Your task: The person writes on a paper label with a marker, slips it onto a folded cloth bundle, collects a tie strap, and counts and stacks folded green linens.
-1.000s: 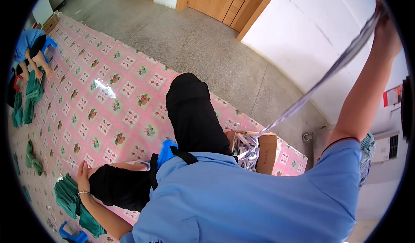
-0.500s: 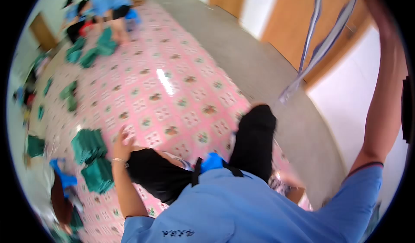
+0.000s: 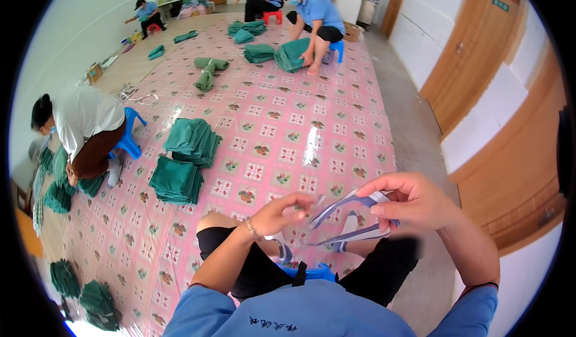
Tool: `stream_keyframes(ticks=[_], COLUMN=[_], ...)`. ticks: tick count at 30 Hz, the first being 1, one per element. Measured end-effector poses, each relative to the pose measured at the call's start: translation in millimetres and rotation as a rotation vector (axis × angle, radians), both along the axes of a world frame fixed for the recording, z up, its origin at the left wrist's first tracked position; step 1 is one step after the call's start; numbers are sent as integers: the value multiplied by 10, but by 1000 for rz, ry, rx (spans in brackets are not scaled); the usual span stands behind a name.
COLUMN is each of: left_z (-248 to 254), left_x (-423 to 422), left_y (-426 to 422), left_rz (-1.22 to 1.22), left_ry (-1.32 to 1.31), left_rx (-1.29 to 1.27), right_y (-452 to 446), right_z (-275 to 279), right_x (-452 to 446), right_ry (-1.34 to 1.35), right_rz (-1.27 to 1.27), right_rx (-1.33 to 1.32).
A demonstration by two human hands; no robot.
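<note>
In front of my lap, my right hand (image 3: 411,202) is closed on a thin white and grey-blue strip (image 3: 345,204), which hangs in a loop toward the left. My left hand (image 3: 282,213), with a bracelet at the wrist, is beside the strip's blurred left end. Its fingers are curved and apart, and nothing shows in them. Beyond my left hand, two stacks of folded green cloth stand on the floor, a farther stack (image 3: 193,140) and a nearer stack (image 3: 175,180).
Pink patterned sheeting (image 3: 273,133) covers the floor. At left a person in white (image 3: 90,121) bends over green cloth from a blue stool (image 3: 129,134). A person in blue (image 3: 318,10) handles green cloth (image 3: 292,55) farther off. Rolled green cloth (image 3: 207,73) lies mid-floor; wooden doors (image 3: 474,49) line the right.
My right hand has come down from high on the right with the strip to in front of my lap. My left hand has moved right, toward the strip. The view has turned and steadied.
</note>
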State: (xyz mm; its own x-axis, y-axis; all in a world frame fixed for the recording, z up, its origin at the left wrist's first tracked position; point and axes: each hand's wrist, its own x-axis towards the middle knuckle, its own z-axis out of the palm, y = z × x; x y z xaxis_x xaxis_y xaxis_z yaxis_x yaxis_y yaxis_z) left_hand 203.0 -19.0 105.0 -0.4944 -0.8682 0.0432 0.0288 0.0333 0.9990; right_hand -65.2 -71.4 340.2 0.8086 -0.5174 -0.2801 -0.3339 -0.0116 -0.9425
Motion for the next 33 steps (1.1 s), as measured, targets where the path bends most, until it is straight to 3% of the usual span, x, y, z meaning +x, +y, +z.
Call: stream_keyframes(ticks=[3, 10, 11, 14, 17, 19, 21, 25, 26, 28, 30, 33], left_z=[32, -303, -327, -439, -493, -124, 48, 504, 614, 978, 1098, 945], left_x=[74, -208, -232, 19, 257, 501, 832, 1443, 1586, 1612, 1730, 1946], left_y=[287, 284, 261, 312, 530, 825, 1112, 1738, 1907, 2171, 2409, 2749], left_rz=[115, 699, 846, 736, 928, 1104, 1206, 1255, 1254, 1270, 1245, 1189], left_ry=[-85, -203, -193, -122, 68, -81, -299, -388, -462, -877, -1119, -1180], left_rx=[-30, -129, -257, 5, 31, 265, 43, -171, -128, -87, 105, 146], right_y=[-353, -478, -449, -391, -536, -643, -733, -1033, -1117, -1306, -1628, -2075], right_z=[-221, -692, -698, -629, -814, -784, -819, -1282, -1366, -1508, -1815, -2030], right_x=[58, 727, 814, 957, 947, 877, 792, 569, 503, 385, 260, 48], right_ry=[3, -41, -35, -32, -84, -58, 17, 6, 41, 108, 125, 210], right_rz=[-47, 285, 344, 447, 487, 494, 476, 521, 484, 411, 234, -45], right_rx=[17, 234, 254, 263, 263, 201, 142, -129, -234, -442, -639, -654])
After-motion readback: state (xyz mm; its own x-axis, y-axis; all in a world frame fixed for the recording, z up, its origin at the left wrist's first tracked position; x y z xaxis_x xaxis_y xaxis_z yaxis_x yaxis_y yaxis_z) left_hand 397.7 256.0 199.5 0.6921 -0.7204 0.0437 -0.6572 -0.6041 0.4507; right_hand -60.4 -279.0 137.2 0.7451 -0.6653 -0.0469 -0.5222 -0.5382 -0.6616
